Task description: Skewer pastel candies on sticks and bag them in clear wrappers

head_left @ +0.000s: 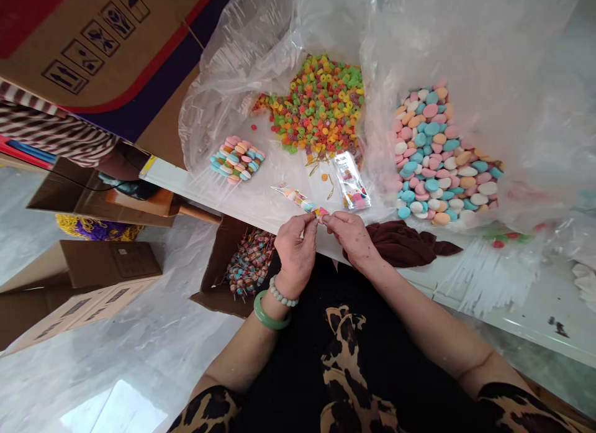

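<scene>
"Clear plastic film covered the wrapped sweets. Where exactly did they sit?"

"At the near edge of the table, tapered end pointing away to the left, near end between the left hand and the right hand."

"And the fingers?"

"Pinched on that near end, thumb against fingertip on each hand, the two pinches side by side, hiding part of it."

"How did you think they would handle?"

"Light, I judged, and rather soft, with sweets that could dent or slip out of line if squeezed. The film looked slick and thin."

"So where was the best hold?"

"At the near end, I thought, where the fingers were; any other grip belonged lightly along the sides."
</scene>
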Available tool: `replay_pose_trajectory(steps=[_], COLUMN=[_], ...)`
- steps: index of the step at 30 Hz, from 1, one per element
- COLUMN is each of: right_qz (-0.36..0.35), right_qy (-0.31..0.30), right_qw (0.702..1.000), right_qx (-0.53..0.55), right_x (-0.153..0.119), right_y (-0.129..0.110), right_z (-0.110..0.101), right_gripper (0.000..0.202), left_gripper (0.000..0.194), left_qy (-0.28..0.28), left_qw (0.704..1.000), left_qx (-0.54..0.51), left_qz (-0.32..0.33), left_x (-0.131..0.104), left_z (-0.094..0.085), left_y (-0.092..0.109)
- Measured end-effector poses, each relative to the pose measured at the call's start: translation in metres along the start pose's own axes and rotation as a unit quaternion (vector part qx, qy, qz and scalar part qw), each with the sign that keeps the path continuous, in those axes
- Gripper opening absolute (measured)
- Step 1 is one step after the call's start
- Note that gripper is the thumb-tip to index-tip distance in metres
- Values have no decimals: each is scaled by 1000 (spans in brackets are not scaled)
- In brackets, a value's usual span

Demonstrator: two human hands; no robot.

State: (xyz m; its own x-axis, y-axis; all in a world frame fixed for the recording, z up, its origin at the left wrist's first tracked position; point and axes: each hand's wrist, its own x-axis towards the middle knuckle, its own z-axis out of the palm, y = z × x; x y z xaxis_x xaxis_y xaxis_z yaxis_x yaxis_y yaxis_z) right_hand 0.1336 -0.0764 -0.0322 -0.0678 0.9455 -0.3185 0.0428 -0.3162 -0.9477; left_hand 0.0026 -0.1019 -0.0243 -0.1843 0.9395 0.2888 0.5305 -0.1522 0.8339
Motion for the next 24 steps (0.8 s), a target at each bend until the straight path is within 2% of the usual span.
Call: replay_pose_trajectory(steps=[5, 8, 11, 17, 21, 24], right_qz=[5, 2, -18, -47, -51, -94], right_qy=[-27, -42, -48, -38, -51, -38], right_qw=[1000, 999, 998, 981, 971, 937], right_qx=[10, -5, -48, -184, -230, -333], right_x=[-2, -1, -1, -1, -4, -12], right_y=[-3, -2, -1, -2, -3, -6], right_z=[-4, -7, -9, -8, -8, -6], right_gripper=[40, 40, 43, 49, 48, 41], left_gripper=[19, 18, 18, 20, 21, 22], left_qy=[-34, -79, -111, -123, -112, -93], left_qw=[987, 957, 930, 920, 930, 943], left_qx=[118, 210, 259, 271, 264, 250], left_qz=[101, 186, 235, 256, 228, 198], left_x=[9, 14, 17, 19, 19, 19], left_z=[-11, -20, -27, -28, -25, -23], left_y=[-5, -3, 0, -4, -8, -6])
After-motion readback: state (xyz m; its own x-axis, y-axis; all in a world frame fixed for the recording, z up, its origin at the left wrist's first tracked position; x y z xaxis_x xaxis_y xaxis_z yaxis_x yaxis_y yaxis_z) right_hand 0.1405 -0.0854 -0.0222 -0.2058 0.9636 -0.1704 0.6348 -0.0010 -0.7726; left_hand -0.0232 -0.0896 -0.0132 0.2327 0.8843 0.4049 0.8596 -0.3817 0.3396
